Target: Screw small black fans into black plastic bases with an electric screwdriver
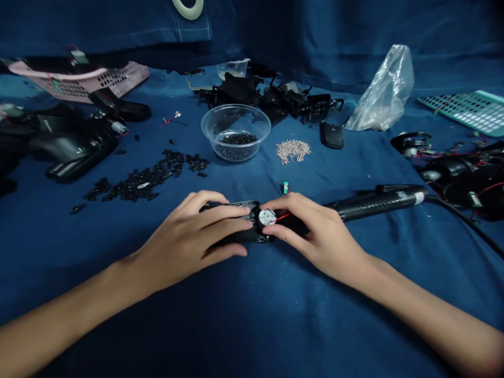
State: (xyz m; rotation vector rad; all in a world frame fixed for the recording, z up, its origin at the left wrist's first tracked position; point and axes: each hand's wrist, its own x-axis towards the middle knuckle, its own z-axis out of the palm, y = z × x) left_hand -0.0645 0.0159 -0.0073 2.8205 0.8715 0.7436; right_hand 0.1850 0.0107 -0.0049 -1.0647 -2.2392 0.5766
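A black plastic housing (232, 239) lies in front of me, mostly covered by my fingers. My left hand (189, 231) grips its left part, fingers across the top and thumb along the near side. At its right end sits a small round motor (268, 217) with a white-grey face and a red wire (282, 216). My right hand (318, 226) pinches this motor between thumb and forefinger. Just beyond my right hand lies a tiny green circuit board (285, 187). A black electric screwdriver (378, 203) with a cord rests to the right, its left end hidden behind that hand.
A clear bowl (236, 126) holds small black screws. Beside it are a pile of silvery screws (293, 150) and a heap of small black parts (145, 176). A pink basket (82, 84), a plastic bag (384, 92), a green basket (472, 110) and black housings (74, 142) stand around.
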